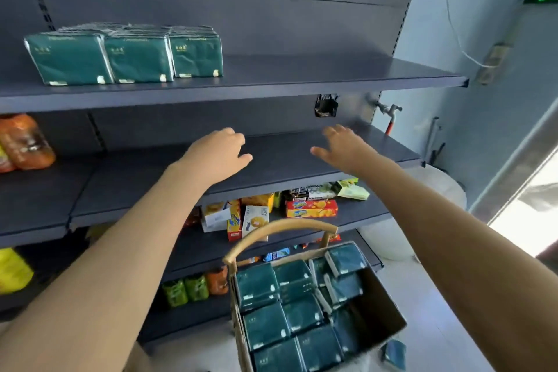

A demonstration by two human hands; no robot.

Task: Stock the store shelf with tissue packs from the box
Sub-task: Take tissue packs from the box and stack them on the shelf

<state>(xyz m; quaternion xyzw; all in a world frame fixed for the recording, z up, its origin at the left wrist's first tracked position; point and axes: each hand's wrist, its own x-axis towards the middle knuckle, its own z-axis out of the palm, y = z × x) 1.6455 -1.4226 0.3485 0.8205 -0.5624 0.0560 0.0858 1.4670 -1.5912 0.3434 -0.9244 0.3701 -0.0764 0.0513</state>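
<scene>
tissue packs (297, 308) well below empty hands

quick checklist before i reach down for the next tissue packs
1. Left hand free: ok, fingers relaxed, holding nothing.
2. Right hand free: ok, open and holding nothing.
3. Box stocked: ok, many tissue packs lie inside it.
4. Room on the top shelf: ok, bare surface shows to the right of the stocked packs.
5. Stocked packs tidy: ok, three rows stand side by side at the left; how far back they go, cannot tell.
6. Nothing dropped: not ok, a stray pack lies on the floor beside the box.
</scene>
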